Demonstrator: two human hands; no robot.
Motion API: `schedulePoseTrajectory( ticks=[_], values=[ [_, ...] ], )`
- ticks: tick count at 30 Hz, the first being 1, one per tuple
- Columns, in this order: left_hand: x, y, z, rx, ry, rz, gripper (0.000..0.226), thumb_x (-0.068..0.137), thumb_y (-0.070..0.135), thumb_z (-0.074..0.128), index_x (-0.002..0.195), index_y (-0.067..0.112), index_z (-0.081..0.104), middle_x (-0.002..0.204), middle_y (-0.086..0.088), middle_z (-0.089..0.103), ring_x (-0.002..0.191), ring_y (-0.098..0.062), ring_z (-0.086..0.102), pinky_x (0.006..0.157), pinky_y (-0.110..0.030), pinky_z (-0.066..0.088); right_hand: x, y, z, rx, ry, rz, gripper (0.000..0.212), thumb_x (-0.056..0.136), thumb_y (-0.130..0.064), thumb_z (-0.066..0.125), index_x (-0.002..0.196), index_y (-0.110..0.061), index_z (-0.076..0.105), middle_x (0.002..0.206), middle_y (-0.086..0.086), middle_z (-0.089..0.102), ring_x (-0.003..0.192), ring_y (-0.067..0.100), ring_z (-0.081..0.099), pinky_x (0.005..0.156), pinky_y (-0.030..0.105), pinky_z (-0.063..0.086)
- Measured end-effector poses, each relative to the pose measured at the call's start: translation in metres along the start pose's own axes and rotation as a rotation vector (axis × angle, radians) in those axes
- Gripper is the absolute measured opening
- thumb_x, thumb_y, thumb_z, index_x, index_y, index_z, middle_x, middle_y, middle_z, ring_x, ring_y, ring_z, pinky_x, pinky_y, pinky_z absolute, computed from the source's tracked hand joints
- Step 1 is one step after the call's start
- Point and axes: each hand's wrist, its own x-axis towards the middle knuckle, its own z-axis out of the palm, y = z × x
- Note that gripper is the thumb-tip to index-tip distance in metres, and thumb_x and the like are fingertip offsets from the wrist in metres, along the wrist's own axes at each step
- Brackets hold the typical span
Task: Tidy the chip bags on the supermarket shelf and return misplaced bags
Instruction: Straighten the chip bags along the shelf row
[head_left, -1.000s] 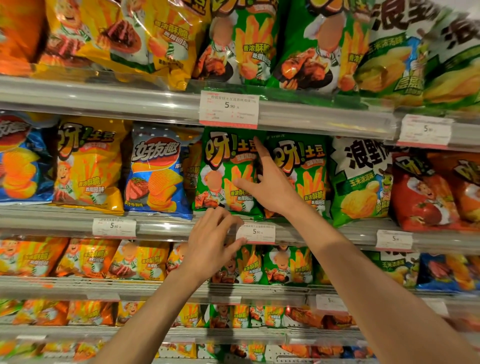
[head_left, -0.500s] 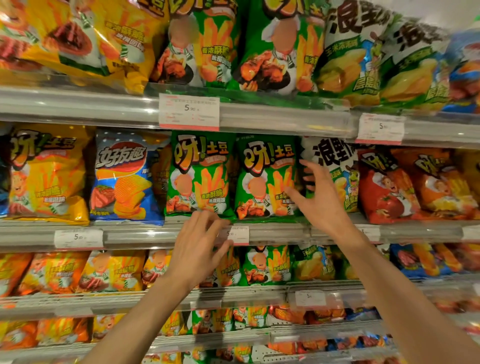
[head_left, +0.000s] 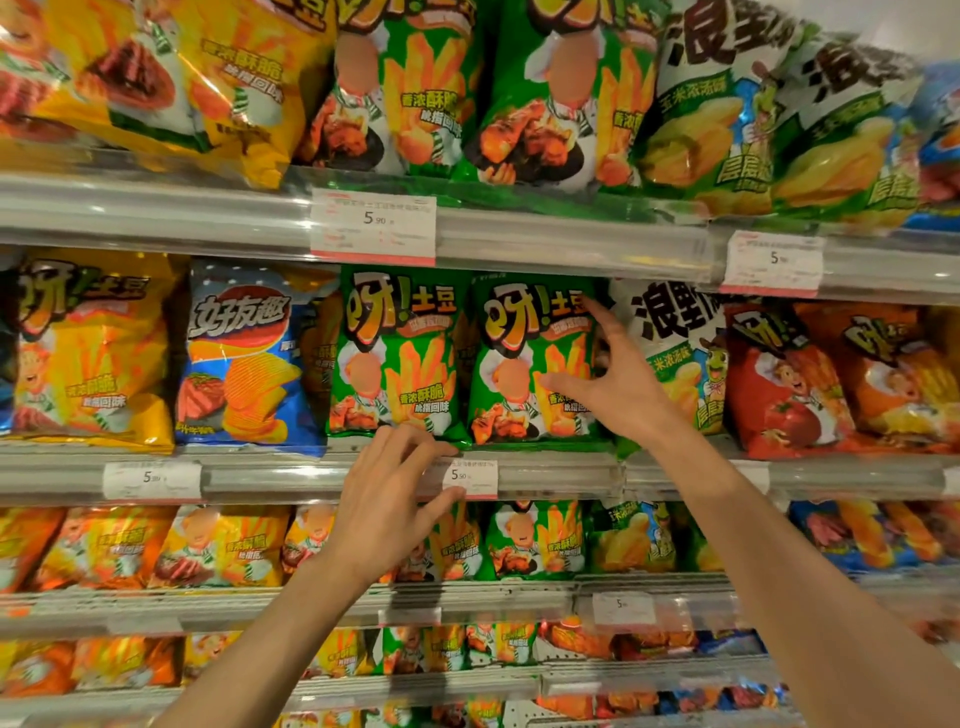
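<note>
1. On the middle shelf (head_left: 561, 470), two green chip bags (head_left: 400, 353) are standing upright side by side.
2. The right hand (head_left: 618, 384) is spreading over the right green bag (head_left: 524, 358).
3. The left hand (head_left: 384, 499) is hovering with loosely spread fingers, holding nothing, at the price tag (head_left: 470, 478).

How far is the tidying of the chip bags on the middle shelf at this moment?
Looks done: the two green bags stand upright side by side. In hand: the right hand is spread at the right green bag's edge; the left hand rests at the shelf rail, holding nothing. Left: the blue bag sits between yellow and green ones, possibly misplaced.
</note>
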Motion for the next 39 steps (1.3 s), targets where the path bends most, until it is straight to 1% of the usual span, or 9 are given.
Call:
schedulePoseTrajectory(
  ticks=[2,6,14,18,23,27,31,36,39],
  values=[
    [0.0,0.0,0.0,0.002,-0.003,-0.005,0.043,0.082,0.042,0.078,0.116,0.02,0.065,0.108,0.003,0.057,0.101,-0.019,0.05,0.078,-0.029,0.043,-0.001,0.001,0.003,0.013,0.017,-0.003,0.103,0.08,-0.011,0.085,0.16,-0.027,0.022,0.142,-0.01,0.047,0.125,0.01,0.054,0.093,0.01,0.05],
    [0.0,0.001,0.0,0.005,-0.003,-0.016,0.043,0.082,0.043,0.078,0.116,0.02,0.065,0.108,0.003,0.057,0.102,-0.019,0.05,0.078,-0.029,0.044,-0.001,0.005,0.006,0.004,0.026,-0.017,0.105,0.08,-0.012,0.085,0.161,-0.028,0.02,0.151,-0.005,0.045,0.132,0.015,0.053,0.111,0.038,0.048],
    [-0.001,0.003,0.0,-0.001,-0.019,-0.049,0.042,0.083,0.043,0.077,0.117,0.021,0.065,0.11,0.003,0.057,0.103,-0.018,0.049,0.08,-0.032,0.045,-0.011,0.005,0.013,-0.007,0.097,-0.026,0.102,0.083,-0.015,0.084,0.159,-0.029,0.018,0.138,-0.009,0.048,0.12,0.008,0.057,0.108,0.038,0.05],
    [-0.005,0.004,0.0,-0.004,-0.016,-0.034,0.039,0.087,0.043,0.071,0.118,0.019,0.066,0.11,0.002,0.057,0.104,-0.019,0.049,0.082,-0.032,0.046,-0.034,0.011,0.025,-0.096,0.204,-0.015,0.094,0.088,-0.038,0.077,0.159,-0.033,0.015,0.157,0.0,0.039,0.142,0.018,0.042,0.116,0.048,0.041],
    [-0.021,0.009,-0.008,-0.125,-0.036,-0.055,0.042,0.096,0.043,0.054,0.128,0.018,0.063,0.123,0.002,0.056,0.114,-0.017,0.05,0.091,-0.031,0.046,-0.089,0.016,0.051,-0.211,0.236,-0.012,0.094,0.094,-0.04,0.069,0.162,-0.031,0.004,0.166,-0.01,0.02,0.15,0.003,0.019,0.122,0.031,0.021],
    [-0.044,0.014,-0.01,-0.187,-0.079,-0.046,0.044,0.098,0.041,0.055,0.136,0.019,0.057,0.144,0.0,0.049,0.133,-0.019,0.044,0.109,-0.032,0.038,-0.135,0.04,0.072,-0.395,0.177,-0.004,0.089,0.096,-0.06,0.052,0.164,-0.021,0.009,0.171,-0.003,0.005,0.158,0.014,0.004,0.128,0.044,0.015],
    [-0.068,0.012,-0.008,-0.205,-0.102,-0.099,0.051,0.095,0.043,0.055,0.139,0.018,0.056,0.151,0.0,0.044,0.139,-0.02,0.04,0.113,-0.037,0.036,-0.178,0.055,0.083,-0.468,0.112,0.068,0.089,0.091,-0.078,0.029,0.162,-0.029,0.009,0.165,-0.015,-0.001,0.154,0.006,-0.005,0.126,0.032,0.003],
    [-0.098,0.015,-0.007,-0.308,-0.138,-0.235,0.056,0.096,0.052,0.048,0.143,0.023,0.052,0.155,0.0,0.039,0.142,-0.022,0.036,0.113,-0.039,0.033,-0.215,0.075,0.08,-0.453,0.058,0.233,0.087,0.094,-0.075,0.028,0.162,-0.023,0.016,0.17,-0.002,0.017,0.157,0.017,0.014,0.127,0.039,0.019],
    [-0.111,0.023,-0.005,-0.342,-0.128,-0.345,0.056,0.096,0.052,0.049,0.145,0.025,0.05,0.152,0.003,0.042,0.141,-0.018,0.038,0.113,-0.04,0.037,-0.232,0.087,0.073,-0.401,0.056,0.321,0.079,0.097,-0.066,0.039,0.161,-0.025,0.02,0.167,-0.003,0.025,0.154,0.018,0.022,0.123,0.042,0.026]
  ],
)
